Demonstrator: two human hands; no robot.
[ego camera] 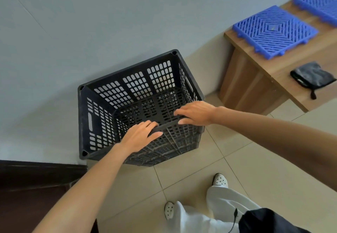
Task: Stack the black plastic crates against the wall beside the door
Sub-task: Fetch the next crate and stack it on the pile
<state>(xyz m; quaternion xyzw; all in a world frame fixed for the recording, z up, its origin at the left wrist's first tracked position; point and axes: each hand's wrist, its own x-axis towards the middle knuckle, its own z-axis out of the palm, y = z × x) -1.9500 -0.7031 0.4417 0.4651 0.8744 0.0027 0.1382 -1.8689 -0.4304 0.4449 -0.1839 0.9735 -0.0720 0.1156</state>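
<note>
- Black plastic crate (138, 103): perforated walls and floor, open top, upright on the tiled floor (255, 159). Its far long side stands against the pale wall (109, 23); whether it touches cannot be told. Lower rims show beneath its near wall, so it appears nested on at least one more crate; the count cannot be told.
- Left hand (140, 136): laid over the near rim of the crate, left of centre. Fingers (147, 124) curl over the edge into the crate, thumb on the outer face. A loose clasp on the rim.
- Right hand (196, 113): on the same near rim, close to the right corner. Fingers spread flat, pointing left across the top edge, thumb pressed to the outside; resting on the rim more than gripping it.
- Dark wooden door (36, 196): at lower left, its edge just beside the crate's near left corner.
- Wooden counter (255, 79): to the right of the crate, apart from it, along the same wall.
- Blue grid tile (273, 32): flat on the counter, a second blue tile (321, 1) beyond it, only partly in sight.
- Black pouch (312, 77): on the counter's near part, a short strap hanging toward the edge.
- Person: white trousers (218, 207) and white perforated shoes (220, 180), standing on the tiles facing the crate.
</note>
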